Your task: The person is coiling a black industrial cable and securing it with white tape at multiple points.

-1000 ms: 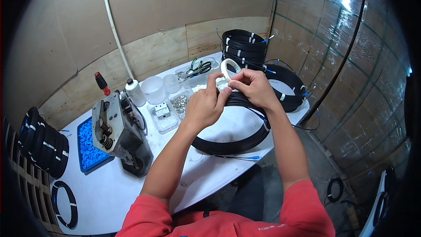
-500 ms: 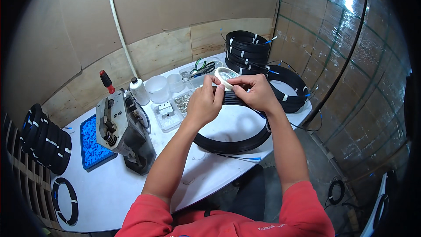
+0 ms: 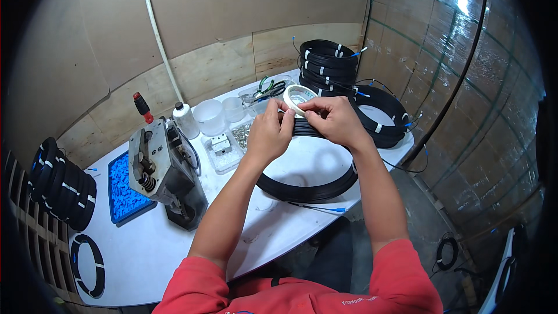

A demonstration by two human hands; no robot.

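A cream-white roll of tape [image 3: 288,94] is held tilted over the far side of a black cable coil [image 3: 308,193]. My right hand [image 3: 340,121] grips the roll's near edge between thumb and bent fingers. Close beside it, my left hand [image 3: 270,134] is closed in a pinch at the tape, thumb against forefinger; the strip itself is mostly hidden by the fingers. The coil lies on the white table beneath both hands, and one cable end with a blue connector [image 3: 337,210] sticks out at its near side.
A metal hand press [image 3: 168,174] stands left, beside a blue tray of small blue parts [image 3: 125,189]. Clear tubs [image 3: 208,117], a white bottle [image 3: 185,121] and pliers [image 3: 264,86] sit behind. Stacked cable coils [image 3: 328,64] stand back right; more coils [image 3: 61,189] are far left.
The tape roll has tipped slightly and shows more of its inner face. Both hands stay almost in place, with small finger shifts.
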